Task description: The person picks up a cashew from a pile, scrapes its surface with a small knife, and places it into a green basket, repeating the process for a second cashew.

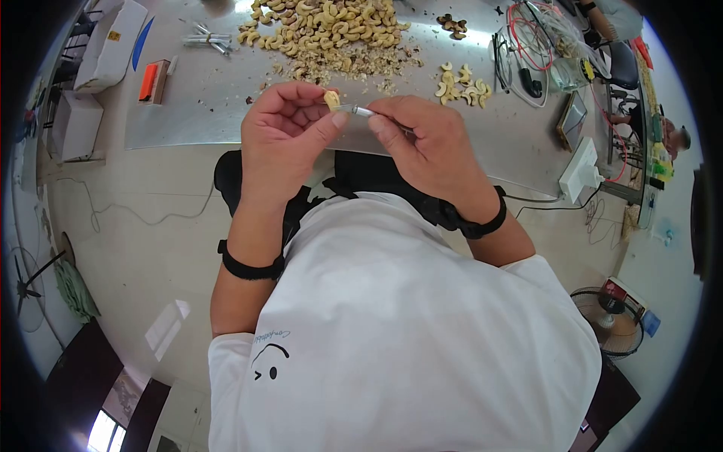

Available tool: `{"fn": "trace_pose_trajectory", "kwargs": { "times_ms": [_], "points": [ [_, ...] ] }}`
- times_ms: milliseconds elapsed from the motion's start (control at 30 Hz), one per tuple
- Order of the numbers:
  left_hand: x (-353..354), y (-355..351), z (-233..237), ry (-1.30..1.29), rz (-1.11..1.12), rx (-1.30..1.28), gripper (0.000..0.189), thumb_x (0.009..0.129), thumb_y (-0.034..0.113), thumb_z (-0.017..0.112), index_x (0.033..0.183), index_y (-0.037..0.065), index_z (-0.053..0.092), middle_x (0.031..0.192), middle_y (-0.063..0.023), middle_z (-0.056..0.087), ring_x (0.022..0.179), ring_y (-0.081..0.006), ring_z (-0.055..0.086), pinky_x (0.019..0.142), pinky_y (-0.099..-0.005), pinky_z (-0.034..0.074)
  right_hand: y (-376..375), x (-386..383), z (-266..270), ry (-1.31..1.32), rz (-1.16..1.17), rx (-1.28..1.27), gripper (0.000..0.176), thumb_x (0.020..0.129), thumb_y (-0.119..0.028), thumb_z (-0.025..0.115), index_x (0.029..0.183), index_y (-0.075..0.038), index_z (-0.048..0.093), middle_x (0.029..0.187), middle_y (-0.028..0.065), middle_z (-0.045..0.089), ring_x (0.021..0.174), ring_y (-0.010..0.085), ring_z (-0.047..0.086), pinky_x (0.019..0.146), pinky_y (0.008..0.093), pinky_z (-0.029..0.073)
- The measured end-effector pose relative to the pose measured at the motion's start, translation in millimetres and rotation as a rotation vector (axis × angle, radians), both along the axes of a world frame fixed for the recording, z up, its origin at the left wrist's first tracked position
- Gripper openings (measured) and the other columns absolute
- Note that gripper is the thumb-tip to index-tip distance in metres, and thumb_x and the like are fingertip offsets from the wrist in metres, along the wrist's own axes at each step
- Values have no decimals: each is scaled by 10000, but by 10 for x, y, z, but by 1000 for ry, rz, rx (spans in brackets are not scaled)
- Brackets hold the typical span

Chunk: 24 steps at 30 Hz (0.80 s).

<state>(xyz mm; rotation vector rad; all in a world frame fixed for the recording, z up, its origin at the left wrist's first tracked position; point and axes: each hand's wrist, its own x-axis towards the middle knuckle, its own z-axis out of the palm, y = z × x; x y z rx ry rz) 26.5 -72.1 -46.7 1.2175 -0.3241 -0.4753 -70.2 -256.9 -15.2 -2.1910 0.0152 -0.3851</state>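
My left hand (282, 139) pinches a pale cashew nut (331, 99) between thumb and fingertips, just above the near edge of the metal table (199, 113). My right hand (429, 143) grips a small knife (363, 111) by its silver handle. The thin blade points left and reaches the cashew close by my left thumb. Beyond both hands lies a large heap of cashews (331, 30), with crumbs and skin bits (361, 69) along its near side. A smaller group of cashews (463, 87) sits right of my right hand.
Dark nut pieces (452, 26) form a little pile at the back. Several silver tools (207, 39) and an orange box (153, 81) lie on the left. Tangled cables (531, 45), a phone-like slab (572, 120) and a white power strip (581, 167) occupy the right side.
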Motion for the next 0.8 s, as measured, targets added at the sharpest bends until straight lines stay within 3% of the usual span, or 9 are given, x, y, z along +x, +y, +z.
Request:
{"fn": "trace_pose_trajectory", "kwargs": {
  "times_ms": [167, 467, 633, 800],
  "points": [
    [-7, -15, 15, -1, 31, -4, 332, 842, -70, 808, 1125, -19, 642, 1035, -86, 721, 907, -112, 687, 815, -243, 584, -10, 13, -17, 6, -5, -35, 112, 955, -158, 676, 966, -51, 709, 753, 124, 662, 665, 338, 653, 591, 421, 501],
    [27, 15, 25, -11, 3, 41, 314, 839, -64, 813, 1109, -20, 660, 990, -72, 725, 883, -102, 685, 805, -239, 586, 22, 20, -31, 16, -33, -20, 110, 963, -150, 668, 942, -46, 696, 745, 133, 651, 655, 349, 643, 581, 421, 494],
    [14, 32, 59, 16, -73, 9, 313, 840, -63, 812, 1112, -20, 664, 1002, -79, 729, 885, -104, 689, 801, -242, 591, 10, 43, -67, -4, -163, 71, 95, 958, -132, 677, 947, -40, 698, 756, 128, 658, 629, 312, 633, 571, 385, 486],
    [13, 47, -2, 56, -82, -19, 318, 844, -76, 800, 1120, -22, 652, 1071, -113, 743, 938, -123, 705, 830, -256, 596, -59, 9, 14, 44, -24, 92, 96, 946, -121, 681, 903, -36, 694, 712, 123, 638, 580, 287, 606, 547, 367, 467]
  ]
}}
